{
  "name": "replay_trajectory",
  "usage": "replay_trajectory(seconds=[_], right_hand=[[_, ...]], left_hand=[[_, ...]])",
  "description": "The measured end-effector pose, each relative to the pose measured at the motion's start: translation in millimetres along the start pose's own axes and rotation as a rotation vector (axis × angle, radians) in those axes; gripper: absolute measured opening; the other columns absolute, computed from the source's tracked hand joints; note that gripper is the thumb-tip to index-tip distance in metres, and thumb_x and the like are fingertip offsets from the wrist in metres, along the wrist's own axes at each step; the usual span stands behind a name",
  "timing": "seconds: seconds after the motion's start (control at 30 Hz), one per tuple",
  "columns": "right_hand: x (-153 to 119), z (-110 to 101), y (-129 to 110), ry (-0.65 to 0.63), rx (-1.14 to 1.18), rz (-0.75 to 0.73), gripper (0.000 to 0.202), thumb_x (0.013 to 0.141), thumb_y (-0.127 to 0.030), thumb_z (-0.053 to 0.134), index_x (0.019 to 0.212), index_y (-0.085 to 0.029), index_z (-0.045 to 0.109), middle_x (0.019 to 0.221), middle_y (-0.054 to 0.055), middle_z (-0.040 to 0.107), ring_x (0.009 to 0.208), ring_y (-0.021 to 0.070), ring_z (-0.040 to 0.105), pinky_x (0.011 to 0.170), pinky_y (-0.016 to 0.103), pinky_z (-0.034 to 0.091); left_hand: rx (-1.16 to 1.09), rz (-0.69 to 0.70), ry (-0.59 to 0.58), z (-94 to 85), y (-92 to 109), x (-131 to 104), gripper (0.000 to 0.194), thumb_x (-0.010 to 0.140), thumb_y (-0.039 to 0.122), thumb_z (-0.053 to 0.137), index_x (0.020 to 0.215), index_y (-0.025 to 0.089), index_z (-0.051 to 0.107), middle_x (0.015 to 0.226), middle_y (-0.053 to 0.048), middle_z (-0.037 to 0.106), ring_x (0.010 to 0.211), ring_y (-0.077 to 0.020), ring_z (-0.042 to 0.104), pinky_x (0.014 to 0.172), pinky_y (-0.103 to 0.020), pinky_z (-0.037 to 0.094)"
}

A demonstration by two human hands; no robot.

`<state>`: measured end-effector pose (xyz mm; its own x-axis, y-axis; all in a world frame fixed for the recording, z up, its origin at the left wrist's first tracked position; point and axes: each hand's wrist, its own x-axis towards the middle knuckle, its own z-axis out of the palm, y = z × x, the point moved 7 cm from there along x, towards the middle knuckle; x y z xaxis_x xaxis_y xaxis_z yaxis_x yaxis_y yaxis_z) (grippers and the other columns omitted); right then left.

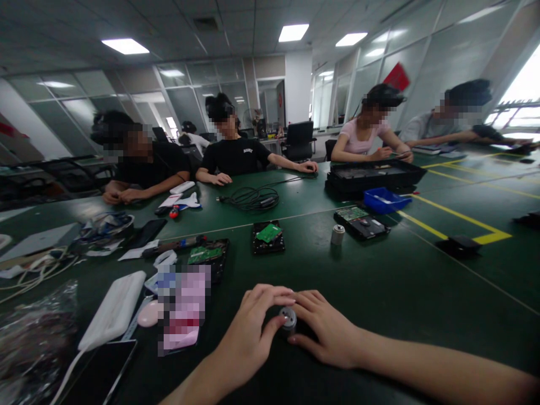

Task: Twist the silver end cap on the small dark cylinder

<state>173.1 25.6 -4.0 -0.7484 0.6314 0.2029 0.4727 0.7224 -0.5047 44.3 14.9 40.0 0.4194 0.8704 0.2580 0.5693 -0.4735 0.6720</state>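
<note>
two bare hands and forearms

the left hand (248, 332) and right hand (327, 332) wear no gloves, rings or watch; both forearms are bare, with no sleeves showing.

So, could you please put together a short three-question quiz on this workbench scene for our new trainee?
1. True or false: both hands, left hand and right hand, touch the small metal cylinder.
2. Which colour is the bin on the green table? A red, B blue, C yellow.
3. What lies on top of the middle hard drive?

Key: 1 true. 2 B. 3 A green circuit board.
</note>
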Motion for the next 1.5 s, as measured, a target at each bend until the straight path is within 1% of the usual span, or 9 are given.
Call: replay_trajectory(seconds=[0.13,0.43,0.67,0.87,1.03,1.23,1.33,1.4,1.5], right_hand=[[-0.4,0.4,0.8,-0.004,0.005,-0.008,0.048,0.09,-0.041,0.058,0.133,-0.022,0.05,0.138,0.01,0.051,0.127,0.0265,0.044,0.106,0.044,0.031],[-0.1,2.5,2.1,-0.018,-0.015,0.011,0.045,0.09,-0.042,0.058,0.129,-0.02,0.052,0.137,0.011,0.053,0.129,0.0258,0.044,0.108,0.044,0.03],[-0.2,1.3,1.3,-0.025,-0.011,0.017,0.045,0.09,-0.042,0.057,0.13,-0.021,0.053,0.138,0.011,0.052,0.129,0.0268,0.044,0.108,0.046,0.031],[-0.4,0.8,0.7,0.0,0.001,0.003,0.046,0.09,-0.04,0.058,0.132,-0.022,0.051,0.138,0.01,0.052,0.127,0.0262,0.045,0.107,0.044,0.032],[-0.1,1.1,1.3,-0.009,-0.007,0.009,0.045,0.09,-0.04,0.059,0.13,-0.022,0.052,0.137,0.01,0.052,0.128,0.026,0.044,0.107,0.044,0.031],[0.1,0.3,0.6,-0.027,-0.018,0.025,0.045,0.09,-0.041,0.058,0.13,-0.021,0.053,0.138,0.01,0.052,0.128,0.0268,0.045,0.108,0.045,0.031],[0.2,-1.4,-0.2,-0.024,-0.019,0.032,0.045,0.089,-0.04,0.059,0.129,-0.019,0.053,0.138,0.01,0.052,0.128,0.0265,0.045,0.108,0.045,0.031],[0.3,-2.0,-0.4,-0.03,-0.017,0.037,0.045,0.089,-0.04,0.059,0.128,-0.019,0.054,0.139,0.01,0.052,0.128,0.0267,0.045,0.109,0.045,0.031],[0.3,-2.1,-0.1,-0.036,-0.014,0.04,0.045,0.09,-0.041,0.058,0.128,-0.019,0.054,0.14,0.011,0.051,0.13,0.0273,0.043,0.109,0.045,0.03]], left_hand=[[0.076,0.025,0.072,-2.0,-0.4,1.0,0.024,0.084,0.008,0.064,0.096,0.028,0.066,0.114,-0.001,0.063,0.107,-0.0243,0.055,0.093,-0.044,0.045],[0.034,0.073,0.189,-0.2,0.6,-2.1,0.023,0.084,0.003,0.058,0.093,0.024,0.059,0.093,0.0,0.062,0.091,-0.0208,0.059,0.082,-0.037,0.048],[-0.026,0.015,0.236,-8.3,-5.2,-0.5,0.017,0.086,0.006,0.057,0.088,0.023,0.061,0.095,-0.001,0.061,0.093,-0.0216,0.06,0.085,-0.039,0.048],[0.016,-0.037,0.138,-5.3,-5.0,2.0,0.027,0.078,0.009,0.073,0.092,0.031,0.067,0.114,0.003,0.063,0.106,-0.0244,0.057,0.094,-0.044,0.043],[0.009,-0.033,0.186,-3.0,-5.9,-0.4,0.022,0.078,0.009,0.074,0.085,0.028,0.067,0.102,0.002,0.065,0.098,-0.023,0.06,0.089,-0.041,0.045],[-0.154,-0.077,0.237,-1.3,-12.5,-2.9,0.019,0.084,0.009,0.064,0.089,0.024,0.053,0.091,0.0,0.067,0.093,-0.0212,0.064,0.086,-0.039,0.047],[-0.181,-0.105,0.353,-17.0,-20.5,-0.8,0.019,0.087,0.014,0.061,0.092,0.024,0.046,0.088,0.002,0.069,0.09,-0.0203,0.066,0.086,-0.039,0.046],[-0.101,-0.149,0.41,-27.2,-32.1,2.4,0.022,0.086,0.015,0.064,0.092,0.025,0.045,0.087,0.004,0.07,0.089,-0.0207,0.066,0.087,-0.04,0.044],[0.124,-0.198,0.374,-29.6,-53.6,9.8,0.025,0.081,0.014,0.071,0.088,0.024,0.049,0.086,0.005,0.07,0.092,-0.0232,0.063,0.086,-0.041,0.04]])
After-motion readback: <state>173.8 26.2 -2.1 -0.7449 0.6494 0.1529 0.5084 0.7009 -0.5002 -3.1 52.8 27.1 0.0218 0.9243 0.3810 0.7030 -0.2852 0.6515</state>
